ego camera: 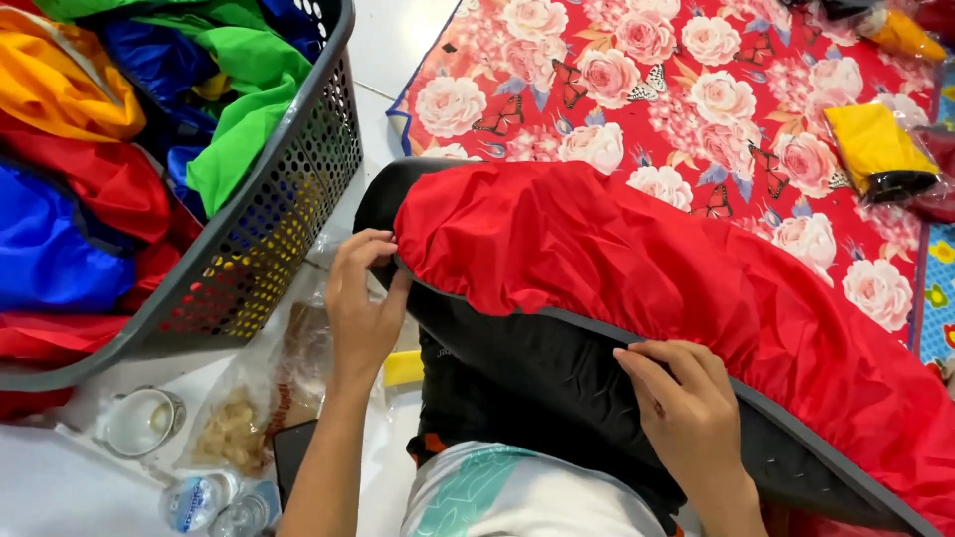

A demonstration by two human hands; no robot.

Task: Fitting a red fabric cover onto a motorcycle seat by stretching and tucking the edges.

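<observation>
A red fabric cover (637,259) with a grey elastic edge is stretched over a black rounded object (517,368) resting on my lap. My left hand (363,298) pinches the cover's edge at the object's near left end. My right hand (681,408) grips the grey hem lower on the right side. Both hands are closed on the cover's edge.
A grey perforated basket (298,189) full of red, blue, green and orange fabric stands at the left. A red floral mat (676,89) lies ahead, with a folded yellow and black pouch (880,149) on it. A mug (144,423), snack bags and small bottles sit on the white floor.
</observation>
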